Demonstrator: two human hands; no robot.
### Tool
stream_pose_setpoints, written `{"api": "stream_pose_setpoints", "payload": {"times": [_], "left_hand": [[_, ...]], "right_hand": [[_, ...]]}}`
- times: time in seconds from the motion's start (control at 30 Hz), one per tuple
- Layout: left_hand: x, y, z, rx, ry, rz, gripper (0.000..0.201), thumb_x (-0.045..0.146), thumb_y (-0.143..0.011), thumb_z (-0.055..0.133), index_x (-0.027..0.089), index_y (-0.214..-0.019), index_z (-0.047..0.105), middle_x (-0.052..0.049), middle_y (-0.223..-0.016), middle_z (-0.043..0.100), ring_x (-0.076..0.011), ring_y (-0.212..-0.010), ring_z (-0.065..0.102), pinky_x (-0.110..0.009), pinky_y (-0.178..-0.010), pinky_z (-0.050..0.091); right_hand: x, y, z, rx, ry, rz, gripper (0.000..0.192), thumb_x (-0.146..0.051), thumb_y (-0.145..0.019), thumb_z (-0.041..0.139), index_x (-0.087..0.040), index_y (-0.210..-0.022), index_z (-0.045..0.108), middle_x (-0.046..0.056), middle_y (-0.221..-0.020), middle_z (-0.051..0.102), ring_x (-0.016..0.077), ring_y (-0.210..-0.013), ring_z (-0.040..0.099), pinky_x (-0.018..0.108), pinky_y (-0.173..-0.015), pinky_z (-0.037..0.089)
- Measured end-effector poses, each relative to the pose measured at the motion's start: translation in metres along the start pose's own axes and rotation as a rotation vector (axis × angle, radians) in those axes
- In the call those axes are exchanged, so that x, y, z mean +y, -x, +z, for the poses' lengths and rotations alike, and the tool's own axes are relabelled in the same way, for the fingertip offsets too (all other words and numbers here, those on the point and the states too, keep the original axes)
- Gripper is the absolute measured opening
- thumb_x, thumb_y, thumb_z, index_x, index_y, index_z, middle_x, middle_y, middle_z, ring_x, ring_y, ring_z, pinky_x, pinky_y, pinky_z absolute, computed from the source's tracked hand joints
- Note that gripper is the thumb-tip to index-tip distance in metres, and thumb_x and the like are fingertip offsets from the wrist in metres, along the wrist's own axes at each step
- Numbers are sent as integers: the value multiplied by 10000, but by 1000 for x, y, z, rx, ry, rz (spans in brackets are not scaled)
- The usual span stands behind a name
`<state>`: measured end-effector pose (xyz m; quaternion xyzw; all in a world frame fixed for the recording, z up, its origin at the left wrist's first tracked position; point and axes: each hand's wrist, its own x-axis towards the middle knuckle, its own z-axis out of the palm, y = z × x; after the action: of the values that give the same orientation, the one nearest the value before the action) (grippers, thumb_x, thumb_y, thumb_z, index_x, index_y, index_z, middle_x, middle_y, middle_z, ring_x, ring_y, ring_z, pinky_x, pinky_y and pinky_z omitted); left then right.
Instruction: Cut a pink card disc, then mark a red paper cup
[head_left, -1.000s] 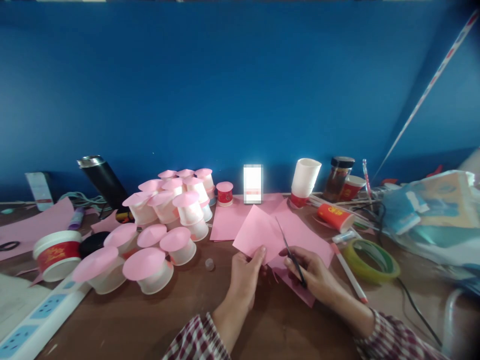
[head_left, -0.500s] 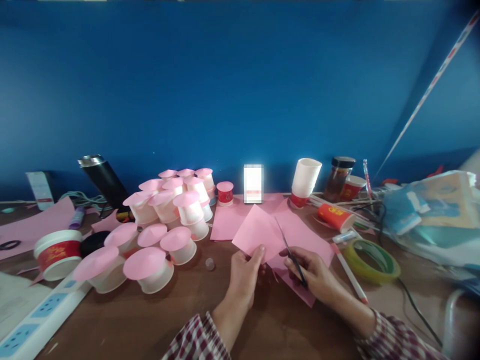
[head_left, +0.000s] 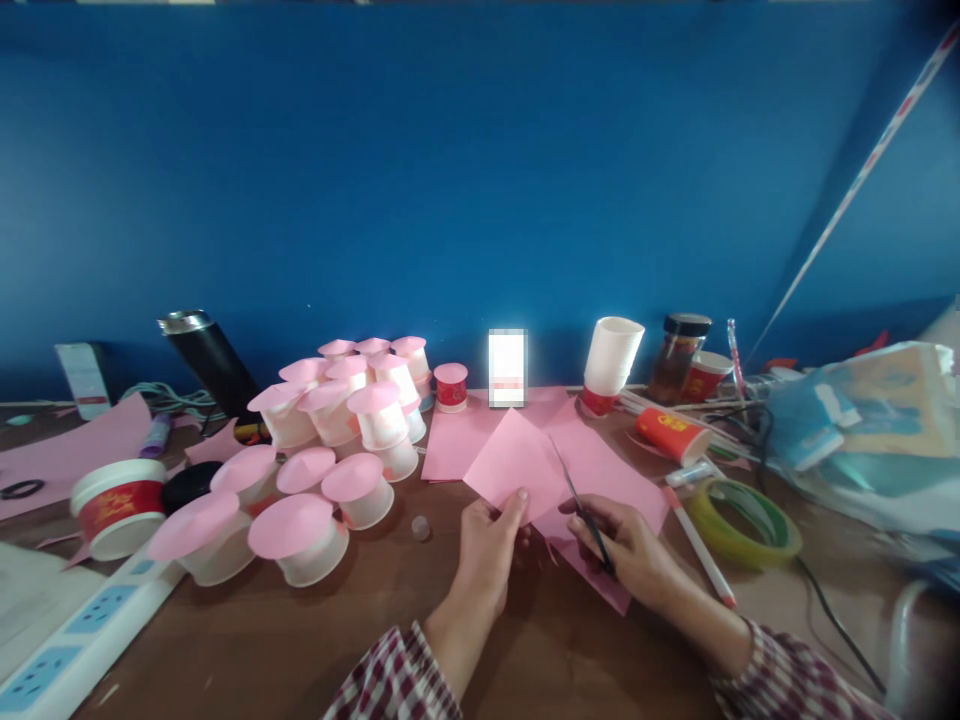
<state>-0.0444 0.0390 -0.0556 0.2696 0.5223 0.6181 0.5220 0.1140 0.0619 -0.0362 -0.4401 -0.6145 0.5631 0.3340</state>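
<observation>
Little moved since earlier frames: paper (head_left: 512, 462) shifted slightly left, hands hold same pose. Left hand (head_left: 487, 545) fingers pinch near corner of pink paper, lifted above bench (head_left: 247, 650), centre. Right hand (head_left: 626, 548) fingers clenched round scissors (head_left: 579, 500), blades at paper's right edge. Capped cups (head_left: 330, 450) left; tape ring (head_left: 744, 515), pen (head_left: 697, 545) right.

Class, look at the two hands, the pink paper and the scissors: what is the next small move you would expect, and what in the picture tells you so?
Probably a snip into the paper. The left hand pinches the pink paper by its lower corner and holds it up, while the right hand grips the scissors with the blades lying against the sheet's right edge.
</observation>
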Motion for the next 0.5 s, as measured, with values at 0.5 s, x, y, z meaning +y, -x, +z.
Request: {"api": "stream_pose_setpoints", "payload": {"times": [0.5], "left_hand": [[-1, -2, -2, 3, -77, 11, 402, 490, -653, 712, 110, -584, 601, 9, -451, 524, -84, -413, 457, -200, -416, 329]], "right_hand": [[1, -1, 0, -2, -25, 14, 557, -598, -688, 659, -133, -986, 584, -56, -542, 472, 91, -463, 454, 211, -427, 374]]}}
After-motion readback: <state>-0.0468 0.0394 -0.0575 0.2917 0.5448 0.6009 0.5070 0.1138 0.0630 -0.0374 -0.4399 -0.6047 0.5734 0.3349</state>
